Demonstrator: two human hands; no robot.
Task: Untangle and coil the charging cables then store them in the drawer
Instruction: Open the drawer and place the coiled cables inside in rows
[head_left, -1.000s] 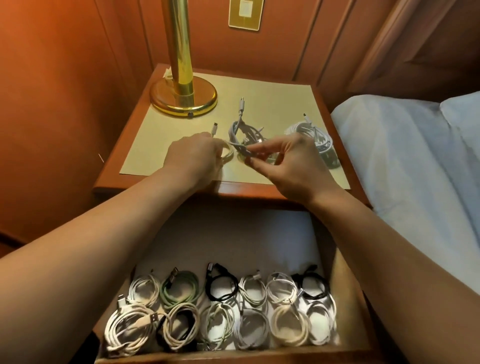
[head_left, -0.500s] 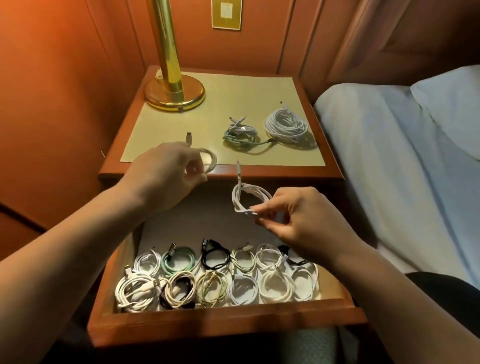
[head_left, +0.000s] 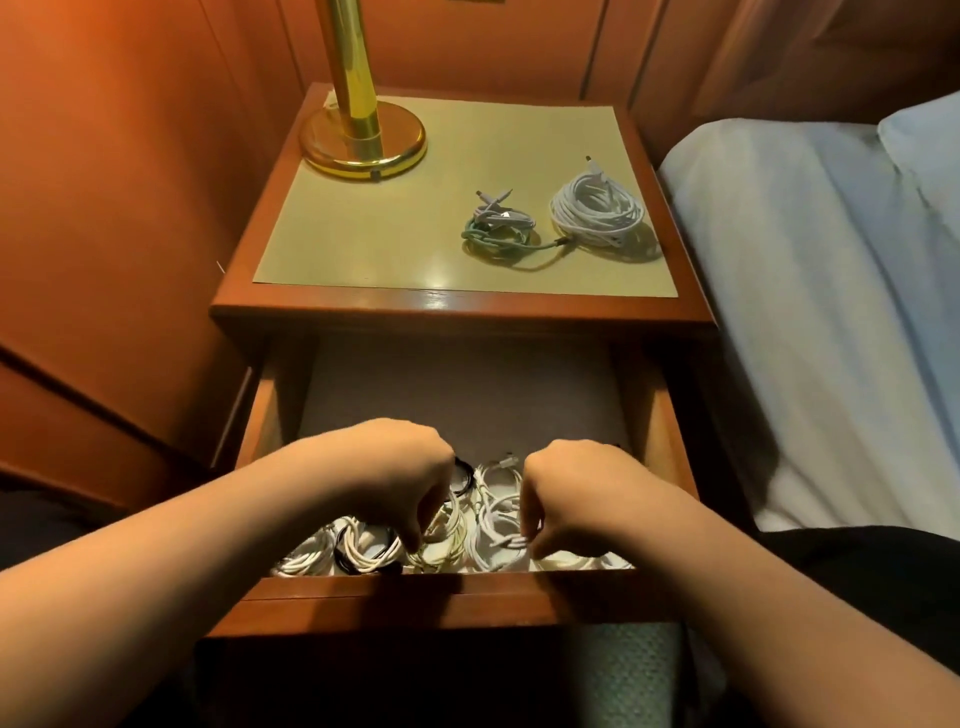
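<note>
The nightstand drawer (head_left: 441, 592) stands pulled out, with several coiled cables (head_left: 363, 553) in white, cream and black packed along its front. Both my hands reach down into it. My left hand (head_left: 395, 478) has its fingers curled down onto a cream coiled cable (head_left: 441, 545). My right hand (head_left: 571, 499) pinches a white coiled cable (head_left: 498, 540) lying among the others. On the nightstand top (head_left: 389, 234) lie a tangled green and grey cable bundle (head_left: 498, 231) and a larger white cable bundle (head_left: 597, 213), joined by a green lead.
A brass lamp (head_left: 363, 140) stands at the back left of the top. Wood-panelled wall closes the left side. A bed (head_left: 831, 312) with pale sheets runs along the right. The rear half of the drawer floor (head_left: 457, 395) is bare grey lining.
Both hands came down from the nightstand top into the drawer, each carrying a small coil. The view tilted downward with them.
</note>
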